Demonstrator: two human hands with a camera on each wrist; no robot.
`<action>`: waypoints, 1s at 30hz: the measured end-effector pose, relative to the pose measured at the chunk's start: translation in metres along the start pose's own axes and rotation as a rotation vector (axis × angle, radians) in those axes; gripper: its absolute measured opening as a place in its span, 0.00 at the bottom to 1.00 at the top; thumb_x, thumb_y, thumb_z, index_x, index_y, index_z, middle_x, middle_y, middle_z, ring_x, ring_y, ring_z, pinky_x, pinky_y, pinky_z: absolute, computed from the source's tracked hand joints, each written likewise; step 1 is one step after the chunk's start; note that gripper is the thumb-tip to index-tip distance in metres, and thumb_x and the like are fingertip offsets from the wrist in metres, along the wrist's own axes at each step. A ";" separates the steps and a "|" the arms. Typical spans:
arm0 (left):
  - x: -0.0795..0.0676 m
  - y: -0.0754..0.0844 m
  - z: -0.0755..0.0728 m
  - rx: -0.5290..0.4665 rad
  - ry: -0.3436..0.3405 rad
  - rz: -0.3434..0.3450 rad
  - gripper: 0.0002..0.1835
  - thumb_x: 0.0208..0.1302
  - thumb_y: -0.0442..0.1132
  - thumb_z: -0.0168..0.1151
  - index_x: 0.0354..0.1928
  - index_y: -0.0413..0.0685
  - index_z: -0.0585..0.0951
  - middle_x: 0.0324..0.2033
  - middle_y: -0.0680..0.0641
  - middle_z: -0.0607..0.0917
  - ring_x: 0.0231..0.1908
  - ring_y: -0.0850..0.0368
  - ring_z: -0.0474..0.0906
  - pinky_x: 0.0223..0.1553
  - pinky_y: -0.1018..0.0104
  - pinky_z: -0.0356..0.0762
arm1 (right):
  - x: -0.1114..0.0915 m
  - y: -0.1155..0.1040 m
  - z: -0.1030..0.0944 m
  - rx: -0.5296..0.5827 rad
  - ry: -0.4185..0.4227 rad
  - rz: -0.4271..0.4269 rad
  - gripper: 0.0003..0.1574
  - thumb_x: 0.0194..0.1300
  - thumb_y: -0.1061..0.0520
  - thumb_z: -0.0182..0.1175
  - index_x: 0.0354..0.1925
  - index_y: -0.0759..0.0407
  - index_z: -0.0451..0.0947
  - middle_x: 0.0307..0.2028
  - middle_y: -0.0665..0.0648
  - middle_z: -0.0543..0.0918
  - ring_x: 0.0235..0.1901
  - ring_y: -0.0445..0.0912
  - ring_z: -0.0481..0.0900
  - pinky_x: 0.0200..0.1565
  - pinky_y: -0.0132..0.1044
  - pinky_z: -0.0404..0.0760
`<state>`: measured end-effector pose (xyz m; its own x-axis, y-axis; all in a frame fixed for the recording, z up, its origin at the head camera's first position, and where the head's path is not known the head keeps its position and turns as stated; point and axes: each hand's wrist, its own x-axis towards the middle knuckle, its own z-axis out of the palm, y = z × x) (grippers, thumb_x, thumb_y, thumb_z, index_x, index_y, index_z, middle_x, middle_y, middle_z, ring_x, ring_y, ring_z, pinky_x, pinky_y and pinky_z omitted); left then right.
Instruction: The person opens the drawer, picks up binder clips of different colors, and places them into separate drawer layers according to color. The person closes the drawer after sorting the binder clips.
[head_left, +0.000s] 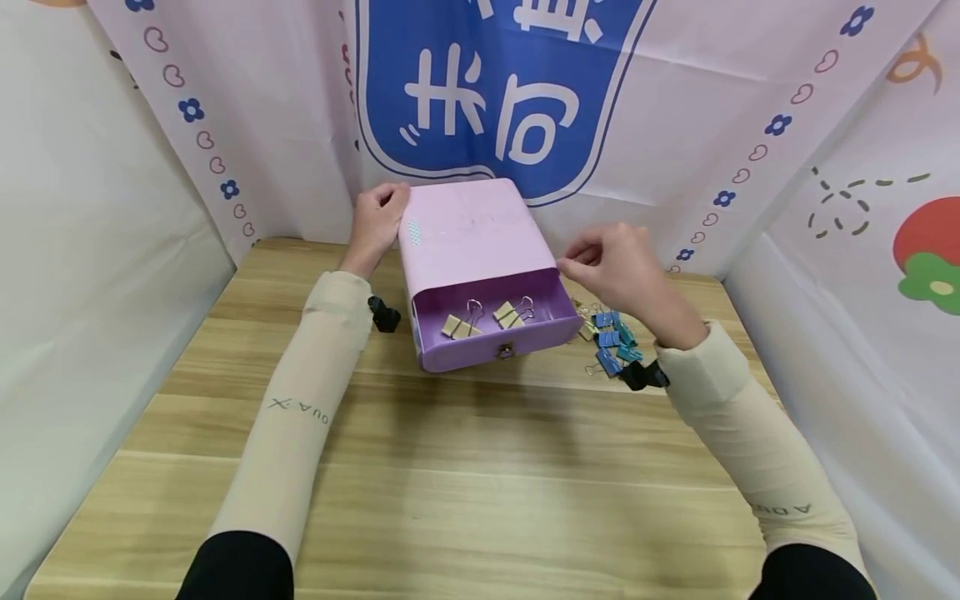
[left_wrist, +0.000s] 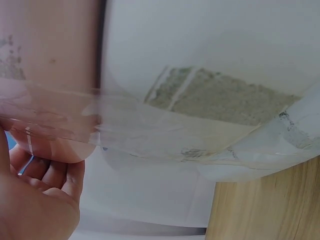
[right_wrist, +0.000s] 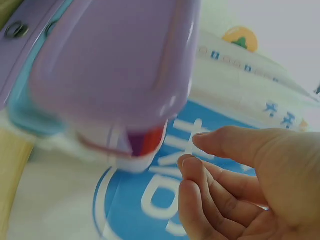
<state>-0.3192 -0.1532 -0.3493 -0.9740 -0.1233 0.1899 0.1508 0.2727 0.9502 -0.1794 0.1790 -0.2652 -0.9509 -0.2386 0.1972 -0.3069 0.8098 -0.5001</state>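
Note:
A pink drawer box (head_left: 472, 237) stands at the back of the table, its purple top drawer (head_left: 467, 357) pulled out toward me. Inside lie two gold binder clips (head_left: 512, 316), wire handles raised. My left hand (head_left: 377, 223) grips the box's back left corner; the left wrist view shows its fingers (left_wrist: 56, 175) bent around the back edge. Beside the drawer's right side is my right hand (head_left: 618, 265). In the right wrist view its fingers (right_wrist: 194, 212) bend loosely, nothing between them and the thumb. A blue-green drawer (right_wrist: 32, 105) shows under the purple one there.
Several blue, teal and gold binder clips (head_left: 609, 339) lie in a heap on the wooden table (head_left: 465, 483), right of the box and below my right hand. A printed cloth (head_left: 675, 100) hangs close behind the box, with white side walls left and right.

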 end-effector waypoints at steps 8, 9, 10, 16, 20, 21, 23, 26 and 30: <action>0.000 -0.003 -0.001 -0.032 -0.002 -0.012 0.24 0.80 0.54 0.55 0.60 0.43 0.85 0.43 0.51 0.82 0.41 0.60 0.75 0.42 0.69 0.73 | -0.011 0.038 -0.004 -0.012 0.003 0.048 0.11 0.72 0.56 0.68 0.41 0.64 0.90 0.37 0.63 0.92 0.34 0.52 0.89 0.37 0.41 0.86; 0.000 -0.003 -0.001 -0.030 0.001 -0.010 0.24 0.80 0.55 0.55 0.60 0.44 0.85 0.43 0.51 0.82 0.41 0.60 0.75 0.43 0.69 0.73 | -0.012 0.042 -0.003 -0.013 -0.007 0.056 0.11 0.72 0.56 0.67 0.41 0.64 0.90 0.37 0.64 0.92 0.34 0.52 0.89 0.38 0.42 0.87; 0.000 -0.003 -0.001 -0.028 0.002 -0.008 0.24 0.80 0.55 0.55 0.60 0.44 0.85 0.43 0.50 0.83 0.42 0.60 0.75 0.43 0.69 0.73 | -0.013 0.048 -0.001 -0.018 -0.014 0.060 0.11 0.72 0.56 0.67 0.41 0.65 0.90 0.37 0.64 0.92 0.34 0.52 0.89 0.38 0.43 0.87; 0.001 -0.002 -0.001 -0.020 -0.003 -0.015 0.24 0.80 0.55 0.55 0.60 0.44 0.85 0.44 0.50 0.83 0.42 0.60 0.75 0.43 0.69 0.73 | -0.015 0.083 0.016 -0.066 -0.082 0.083 0.11 0.73 0.56 0.66 0.42 0.64 0.90 0.37 0.63 0.92 0.32 0.50 0.87 0.37 0.42 0.86; 0.000 -0.001 0.000 -0.015 -0.003 -0.013 0.25 0.80 0.56 0.55 0.60 0.44 0.85 0.43 0.50 0.83 0.41 0.60 0.76 0.42 0.70 0.74 | -0.014 0.102 0.032 -0.090 -0.124 0.090 0.11 0.73 0.57 0.65 0.43 0.64 0.88 0.38 0.62 0.91 0.34 0.51 0.87 0.41 0.46 0.88; 0.000 -0.001 0.000 -0.014 -0.002 -0.010 0.25 0.80 0.56 0.55 0.60 0.44 0.85 0.43 0.51 0.83 0.41 0.60 0.76 0.41 0.70 0.74 | -0.013 0.106 0.036 -0.094 -0.128 0.087 0.11 0.73 0.57 0.65 0.43 0.65 0.88 0.39 0.63 0.91 0.35 0.51 0.88 0.42 0.47 0.88; 0.000 -0.001 0.000 -0.014 0.002 -0.005 0.25 0.79 0.57 0.55 0.59 0.44 0.85 0.42 0.51 0.83 0.40 0.60 0.76 0.41 0.70 0.74 | -0.011 0.111 0.044 -0.100 -0.134 0.084 0.12 0.72 0.57 0.64 0.44 0.66 0.88 0.39 0.64 0.91 0.36 0.53 0.88 0.44 0.49 0.88; 0.000 -0.001 0.000 -0.015 0.012 0.002 0.25 0.79 0.56 0.55 0.58 0.43 0.85 0.41 0.51 0.83 0.40 0.60 0.76 0.41 0.70 0.74 | -0.007 0.119 0.056 -0.113 -0.146 0.067 0.13 0.71 0.59 0.65 0.44 0.69 0.86 0.40 0.66 0.90 0.38 0.55 0.88 0.45 0.50 0.88; 0.000 -0.001 0.000 -0.014 0.012 -0.002 0.25 0.79 0.56 0.55 0.59 0.43 0.85 0.41 0.51 0.82 0.40 0.61 0.75 0.41 0.70 0.73 | -0.004 0.126 0.071 -0.130 -0.185 0.057 0.14 0.69 0.60 0.67 0.45 0.72 0.85 0.40 0.67 0.90 0.40 0.56 0.88 0.46 0.49 0.89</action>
<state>-0.3193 -0.1537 -0.3505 -0.9721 -0.1355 0.1913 0.1517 0.2587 0.9540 -0.2172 0.2444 -0.3886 -0.9614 -0.2750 0.0083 -0.2563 0.8842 -0.3905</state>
